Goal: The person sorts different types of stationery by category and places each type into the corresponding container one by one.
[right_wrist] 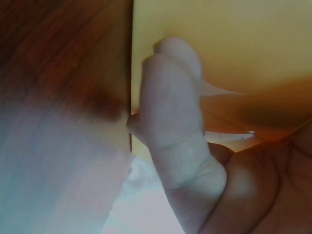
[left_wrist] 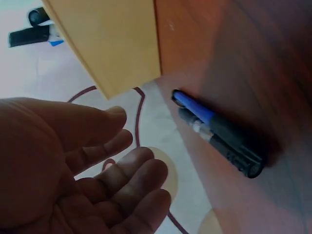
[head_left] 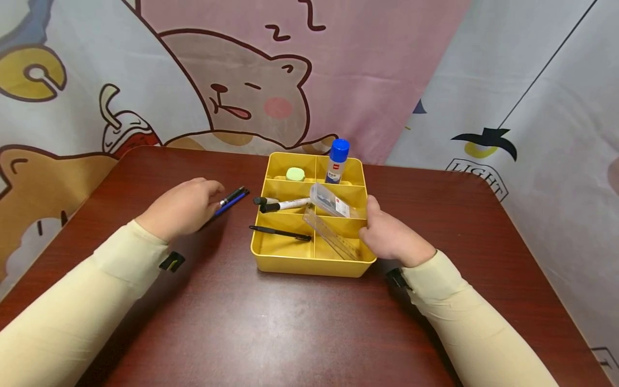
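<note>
My left hand hovers with loosely bent fingers beside a black pen and a blue pen lying together on the table. In the left wrist view its fingers are apart from the pens. At the right side of the yellow divided tray, my right hand grips the wall, thumb at the rim and fingers against the outside. The tray holds a blue-capped glue stick, a clear plastic case, a clear ruler, two black-capped markers and a black pen.
A pale green rounded object sits in the tray's back left compartment. The reddish-brown table ends at a cartoon-printed cloth hanging behind it. The marker ends and the black pen jut over the tray's left wall.
</note>
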Tool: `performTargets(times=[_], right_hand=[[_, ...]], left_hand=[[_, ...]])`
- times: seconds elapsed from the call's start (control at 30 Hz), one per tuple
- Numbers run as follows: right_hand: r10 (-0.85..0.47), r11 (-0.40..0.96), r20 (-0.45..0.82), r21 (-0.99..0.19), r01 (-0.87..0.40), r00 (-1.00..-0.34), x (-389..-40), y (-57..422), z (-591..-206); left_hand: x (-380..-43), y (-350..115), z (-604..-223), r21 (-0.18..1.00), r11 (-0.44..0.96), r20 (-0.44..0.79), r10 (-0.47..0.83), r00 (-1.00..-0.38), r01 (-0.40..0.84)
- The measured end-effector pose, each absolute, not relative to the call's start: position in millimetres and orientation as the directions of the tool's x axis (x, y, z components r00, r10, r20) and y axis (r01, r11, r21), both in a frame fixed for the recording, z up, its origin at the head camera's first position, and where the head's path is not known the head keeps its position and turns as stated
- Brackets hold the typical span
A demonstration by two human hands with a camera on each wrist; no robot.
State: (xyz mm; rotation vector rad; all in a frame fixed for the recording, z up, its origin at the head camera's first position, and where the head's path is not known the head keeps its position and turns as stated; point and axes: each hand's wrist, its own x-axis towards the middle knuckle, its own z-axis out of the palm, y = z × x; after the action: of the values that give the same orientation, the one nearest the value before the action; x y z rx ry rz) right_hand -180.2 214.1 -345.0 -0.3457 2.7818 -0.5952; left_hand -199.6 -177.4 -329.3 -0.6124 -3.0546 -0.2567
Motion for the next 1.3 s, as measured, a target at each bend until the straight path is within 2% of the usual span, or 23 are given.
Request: performTargets(times=[0.33,0.57,1.3], right_hand=[[-0.280,0.888,-0.214,-0.429,-0.168,-0.936,-179.0,214.4,-344.3],[-0.283,0.887,-0.216,-0.429,-0.170,-0.934,-179.1,213.9,-344.6],[-0.280,0.881,-0.232,-0.447,-0.154,-0.931,-179.7,212.7,-343.6]], left_hand=[[-229.6,-175.4,-342.7,0.173,0.926,-0.098,0.354,-0.930,0.335],[-245.7,-174.0,-348.8,0.138,0.923,-0.157,0.378,-0.912,0.359],[-259.3,-167.0,-360.0,0.103,0.930,-0.176,0.366,-0.914,0.353]])
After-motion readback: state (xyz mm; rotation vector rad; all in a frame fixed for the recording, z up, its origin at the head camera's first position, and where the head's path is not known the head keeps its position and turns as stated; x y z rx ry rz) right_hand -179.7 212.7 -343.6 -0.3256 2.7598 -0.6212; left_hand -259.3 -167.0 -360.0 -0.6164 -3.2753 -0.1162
